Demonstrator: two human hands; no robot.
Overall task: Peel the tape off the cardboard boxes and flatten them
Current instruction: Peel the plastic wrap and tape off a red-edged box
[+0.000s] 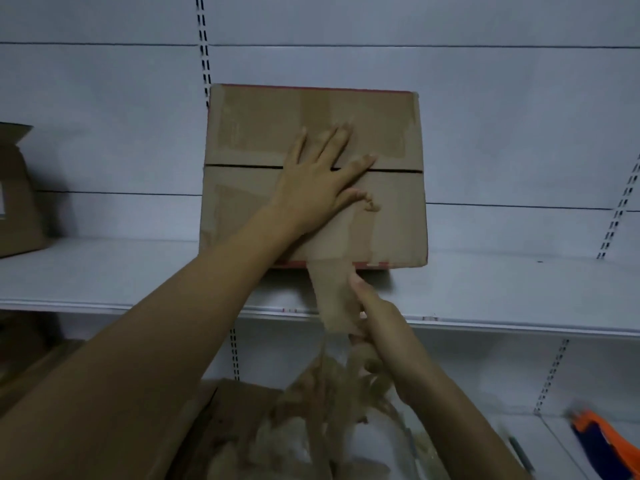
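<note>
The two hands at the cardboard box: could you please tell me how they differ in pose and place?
The left hand lies flat with fingers spread, pressing on the cardboard box; the right hand curls round the tape strip. The left hand rests across the box's flap seam; the right hand is below the box, before the shelf edge. Both are bare and work on the same box.

Room on shelf (519,289) R of box (259,133); 2nd box (17,202) far L.

Brown box (311,140) w/ red edges, tan tape (332,292), white shelf (138,271), orange-blue item (602,441).
</note>
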